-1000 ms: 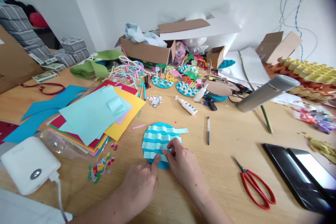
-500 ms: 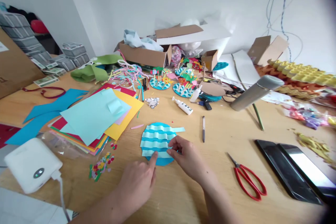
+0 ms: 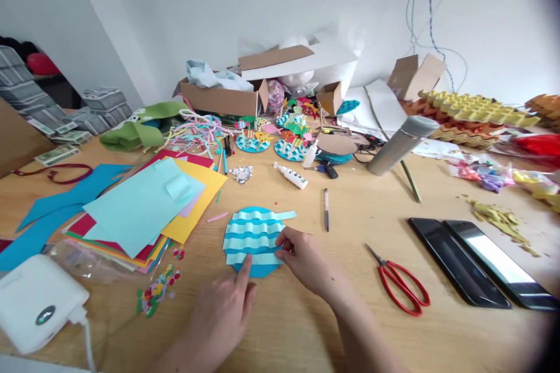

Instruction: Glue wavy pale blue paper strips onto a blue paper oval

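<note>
A round blue disc (image 3: 261,271) lies on the table, crossed by several wavy light-blue paper strips (image 3: 254,227). The top strip sticks out past the disc's right edge. My left hand (image 3: 221,309) presses its stretched index finger on the lowest paper strip (image 3: 238,258), its thumb apart and the other fingers curled. At that strip's right end, my right hand (image 3: 301,256) pinches with thumb and index finger; the fingertips partly hide the paper there.
Red-handled scissors (image 3: 402,285), a pen (image 3: 326,210) and two black phone-like slabs (image 3: 459,262) lie to the right. Glue bottles (image 3: 291,175) stand or lie behind the disc. Stacked coloured paper (image 3: 135,204) and a white device (image 3: 39,303) are at left. A grey flask (image 3: 402,145) stands farther right.
The view has shifted to the right, so everything sits farther left. Both hands keep nearly the same places on the disc and strip.
</note>
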### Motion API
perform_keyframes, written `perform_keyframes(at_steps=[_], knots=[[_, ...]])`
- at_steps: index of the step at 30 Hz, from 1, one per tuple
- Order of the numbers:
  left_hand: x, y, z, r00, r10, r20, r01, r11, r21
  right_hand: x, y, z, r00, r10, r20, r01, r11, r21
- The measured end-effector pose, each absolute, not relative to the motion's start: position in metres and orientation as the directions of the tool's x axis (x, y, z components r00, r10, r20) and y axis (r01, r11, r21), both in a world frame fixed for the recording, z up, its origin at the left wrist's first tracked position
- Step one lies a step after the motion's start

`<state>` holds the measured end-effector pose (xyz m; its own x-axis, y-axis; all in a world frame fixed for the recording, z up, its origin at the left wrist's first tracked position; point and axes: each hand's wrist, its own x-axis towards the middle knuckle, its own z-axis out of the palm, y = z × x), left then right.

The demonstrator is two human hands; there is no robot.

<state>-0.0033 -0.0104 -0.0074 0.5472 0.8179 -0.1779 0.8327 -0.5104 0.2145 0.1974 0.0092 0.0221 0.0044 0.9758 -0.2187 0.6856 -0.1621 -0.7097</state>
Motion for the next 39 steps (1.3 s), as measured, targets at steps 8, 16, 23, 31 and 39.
perform_keyframes(at_steps=[8, 16, 23, 31, 39], knots=[[-0.010, -0.013, -0.022, 0.567, 0.823, 0.036, 0.791, -0.556, 0.256, 0.194, 0.009, 0.013, -0.064, 0.972, -0.226, 0.581, -0.148, -0.801], [-0.012, -0.012, -0.033, 0.576, 0.779, 0.247, 0.737, -0.625, 0.256, 0.186, 0.010, 0.017, 0.034, 0.971, -0.235, 0.676, -0.195, -0.711], [-0.010, -0.013, -0.032, 0.584, 0.739, 0.335, 0.710, -0.666, 0.230, 0.181, 0.011, 0.017, 0.076, 0.969, -0.233, 0.730, -0.213, -0.649], [-0.005, -0.018, -0.021, 0.642, 0.635, 0.430, 0.595, -0.766, 0.242, 0.177, 0.010, 0.015, 0.106, 0.971, -0.216, 0.755, -0.219, -0.618], [0.005, -0.024, -0.020, 0.706, 0.604, 0.369, 0.580, -0.793, 0.187, 0.175, 0.011, 0.014, 0.112, 0.964, -0.241, 0.757, -0.240, -0.608]])
